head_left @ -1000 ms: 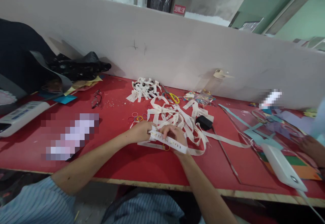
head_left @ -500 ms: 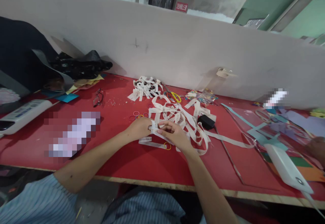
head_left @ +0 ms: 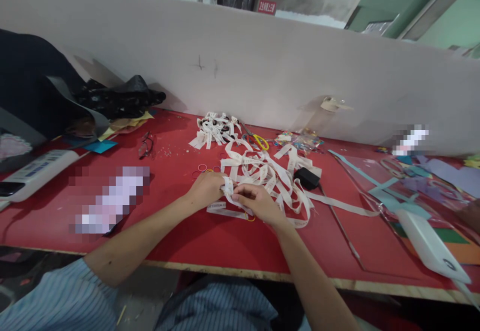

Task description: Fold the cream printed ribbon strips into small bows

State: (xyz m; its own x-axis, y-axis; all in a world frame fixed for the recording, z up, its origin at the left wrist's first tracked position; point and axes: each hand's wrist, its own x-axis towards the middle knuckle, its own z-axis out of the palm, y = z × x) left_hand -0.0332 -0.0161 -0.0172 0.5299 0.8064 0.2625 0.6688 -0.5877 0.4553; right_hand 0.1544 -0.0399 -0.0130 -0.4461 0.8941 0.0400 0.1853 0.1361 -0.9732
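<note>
Over the red tabletop (head_left: 202, 243), a white printed ribbon (head_left: 228, 187) runs between my two hands. My left hand (head_left: 206, 190) is closed on the ribbon, its fingertips partly hidden. From the right, my right hand (head_left: 258, 202) pinches the same ribbon between thumb and fingers. A lettered ribbon end (head_left: 216, 206) lies on the table just below, and a yellow rubber band (head_left: 250, 217) rests beside it, partly covered. More rubber bands (head_left: 202, 168) lie behind my left hand. A loose heap of white ribbon (head_left: 268, 171) spreads beyond my right hand.
Tied ribbon pieces (head_left: 215, 130) lie at the back beside yellow-handled scissors (head_left: 260, 142). A black adapter (head_left: 308, 177) sits right of the heap. Glasses (head_left: 146, 145) lie to the left. A white device (head_left: 431, 246) stands at right, near another person's blurred hand (head_left: 470, 216).
My right fingers have shifted slightly down along the ribbon, which now curves over between my hands. The yellow rubber band is more covered. The view has shifted a little.
</note>
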